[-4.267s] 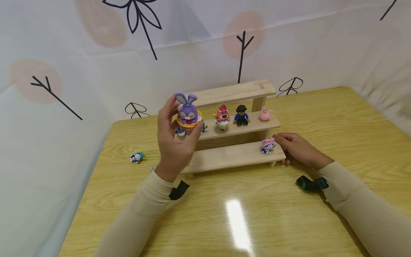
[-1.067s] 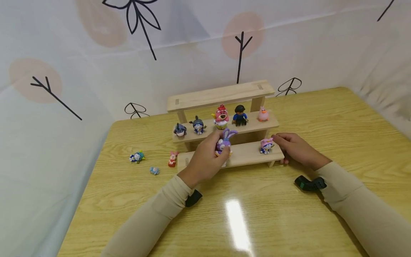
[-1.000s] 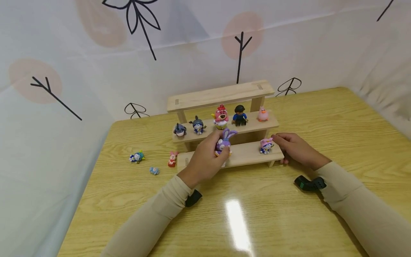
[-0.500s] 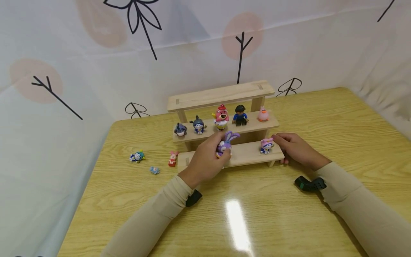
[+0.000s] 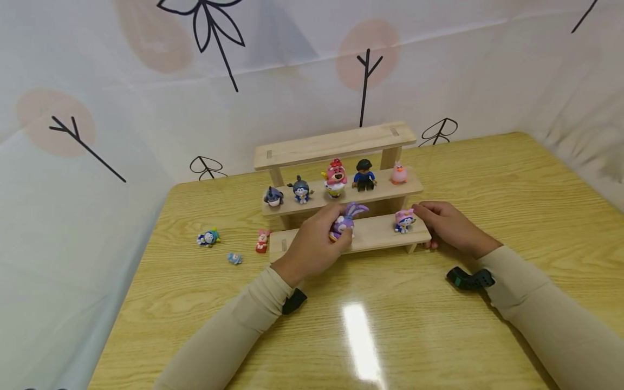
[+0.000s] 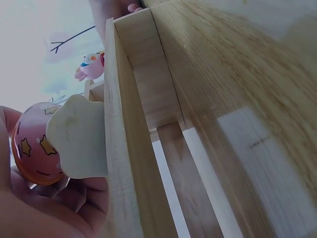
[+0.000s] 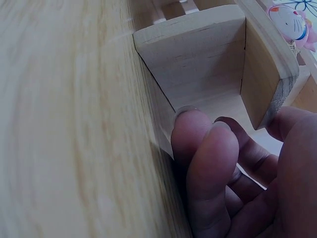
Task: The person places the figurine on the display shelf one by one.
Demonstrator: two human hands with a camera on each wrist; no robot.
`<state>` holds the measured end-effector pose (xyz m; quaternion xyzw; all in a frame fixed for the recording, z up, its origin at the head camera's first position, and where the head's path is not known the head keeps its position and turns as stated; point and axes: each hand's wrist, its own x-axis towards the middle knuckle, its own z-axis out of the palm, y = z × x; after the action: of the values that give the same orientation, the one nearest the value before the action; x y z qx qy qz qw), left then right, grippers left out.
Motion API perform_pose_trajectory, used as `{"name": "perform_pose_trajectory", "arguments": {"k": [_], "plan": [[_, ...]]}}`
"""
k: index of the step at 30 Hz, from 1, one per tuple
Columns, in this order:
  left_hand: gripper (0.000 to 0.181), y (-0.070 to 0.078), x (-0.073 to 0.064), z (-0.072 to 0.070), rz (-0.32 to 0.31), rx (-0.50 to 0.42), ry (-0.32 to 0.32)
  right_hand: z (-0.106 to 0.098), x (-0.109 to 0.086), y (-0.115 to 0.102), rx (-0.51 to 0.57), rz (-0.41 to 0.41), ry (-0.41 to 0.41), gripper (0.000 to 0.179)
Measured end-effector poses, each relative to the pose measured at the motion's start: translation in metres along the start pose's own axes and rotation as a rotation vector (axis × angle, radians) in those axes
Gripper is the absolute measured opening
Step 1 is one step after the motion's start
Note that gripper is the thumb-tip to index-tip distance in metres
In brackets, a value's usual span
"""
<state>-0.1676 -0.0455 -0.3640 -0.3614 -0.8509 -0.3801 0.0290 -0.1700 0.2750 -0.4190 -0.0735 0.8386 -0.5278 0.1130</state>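
Note:
My left hand (image 5: 312,244) grips a purple rabbit figurine (image 5: 344,224) over the middle of the lowest step (image 5: 374,233) of a three-step wooden shelf (image 5: 336,145). The rabbit leans to the right, ears slanting the same way. In the left wrist view, its white scalloped base (image 6: 79,136) is tipped up beside the board's edge, under a pink body with yellow stars. My right hand (image 5: 450,225) holds the right end of that step; in the right wrist view its fingers curl beneath the board (image 7: 265,64). Close by stands a pink-hooded figurine (image 5: 404,221).
On the middle step stand a grey donkey (image 5: 274,196), a dark-haired figurine (image 5: 301,190), a pink bear (image 5: 336,177), a black-capped figure (image 5: 364,176) and a pink bird (image 5: 399,173). Left of the shelf lie three small figurines, including a red-and-pink one (image 5: 262,241).
My left hand has brought the rabbit from above the shelf's left side down to the lowest step. Over the last second the rabbit tips and shifts slightly right. My right hand stays put.

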Motion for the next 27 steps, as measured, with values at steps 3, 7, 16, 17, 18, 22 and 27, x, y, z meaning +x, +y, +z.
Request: {"name": "perform_pose_trajectory", "arguments": {"k": [3,7,16,17,18,22,27], "plan": [[0.035,-0.0005,-0.0002,0.0005,0.008,0.022,-0.007,0.0001,0.0,0.0003,-0.001,0.004,0.007,0.05],[0.036,-0.0013,-0.0001,0.0009,0.019,0.045,-0.015,0.0001,-0.0002,0.0004,-0.001,0.002,0.006,0.049],[0.034,-0.0018,0.0008,0.0012,0.031,0.064,-0.032,0.0022,0.0002,0.0007,0.005,-0.007,0.009,0.05],[0.033,-0.0017,0.001,0.0011,0.033,0.064,-0.033,0.002,0.0,0.0008,0.004,-0.008,0.007,0.051],[0.033,-0.0014,0.001,0.001,0.035,0.064,-0.033,0.0018,-0.0002,0.0008,0.002,-0.01,0.009,0.05],[0.033,-0.0011,0.0009,0.0003,0.033,0.058,-0.031,0.0012,-0.0004,0.0009,-0.008,-0.006,0.01,0.05],[0.035,-0.0002,0.0005,-0.0024,0.016,0.051,-0.033,0.0014,0.0007,0.0005,-0.005,-0.012,0.008,0.049]]}}
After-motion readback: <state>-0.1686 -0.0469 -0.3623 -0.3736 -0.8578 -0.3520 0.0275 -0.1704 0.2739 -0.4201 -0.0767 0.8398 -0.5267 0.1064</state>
